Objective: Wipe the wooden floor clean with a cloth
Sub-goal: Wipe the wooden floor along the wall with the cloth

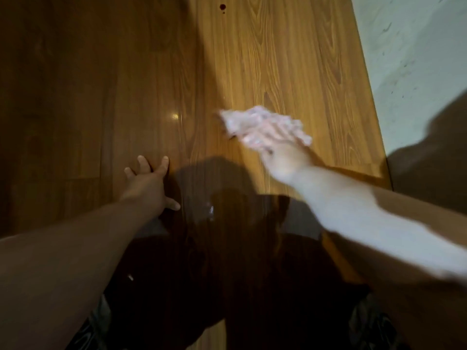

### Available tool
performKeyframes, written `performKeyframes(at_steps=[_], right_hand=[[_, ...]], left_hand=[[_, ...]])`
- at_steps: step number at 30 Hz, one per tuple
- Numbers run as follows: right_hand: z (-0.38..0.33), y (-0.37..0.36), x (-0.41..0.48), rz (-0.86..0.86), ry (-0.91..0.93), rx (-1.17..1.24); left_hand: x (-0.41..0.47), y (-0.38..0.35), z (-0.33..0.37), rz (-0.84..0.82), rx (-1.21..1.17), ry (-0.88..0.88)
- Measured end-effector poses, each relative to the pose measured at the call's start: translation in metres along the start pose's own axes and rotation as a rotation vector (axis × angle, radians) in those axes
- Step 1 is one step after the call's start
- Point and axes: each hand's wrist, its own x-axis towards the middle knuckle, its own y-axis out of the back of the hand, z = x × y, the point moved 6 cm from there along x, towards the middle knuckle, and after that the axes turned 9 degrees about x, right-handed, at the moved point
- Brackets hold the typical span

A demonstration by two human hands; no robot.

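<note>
The wooden floor (278,59) fills the view, brightly lit on the right and dark on the left. My right hand (278,145) is blurred by motion and lies on a pale crumpled cloth (240,120), pressing it onto the lit boards right of centre. Whether its fingers curl round the cloth is lost in the blur. My left hand (149,183) rests flat on the dark boards at centre left, fingers spread, holding nothing. A small dark red spot (222,6) sits on the floor at the top, well beyond the cloth.
A pale grey wall (417,59) runs along the right edge of the floor. My own shadow and dark clothing (227,286) cover the lower middle. A glossy light reflection (174,116) shows on the boards above my left hand.
</note>
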Motion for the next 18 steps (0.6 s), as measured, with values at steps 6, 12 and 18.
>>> performKeyframes(at_steps=[6, 12, 18], right_hand=[[0.148, 0.064, -0.014, 0.127, -0.876, 0.130], [0.018, 0.020, 0.013, -0.005, -0.440, 0.022], [-0.050, -0.009, 0.015, -0.152, 0.101, 0.039]], left_hand=[[-0.002, 0.000, 0.001, 0.017, 0.008, -0.031], [-0.003, 0.003, 0.004, -0.015, 0.044, -0.028], [-0.006, 0.003, 0.003, -0.027, 0.013, -0.001]])
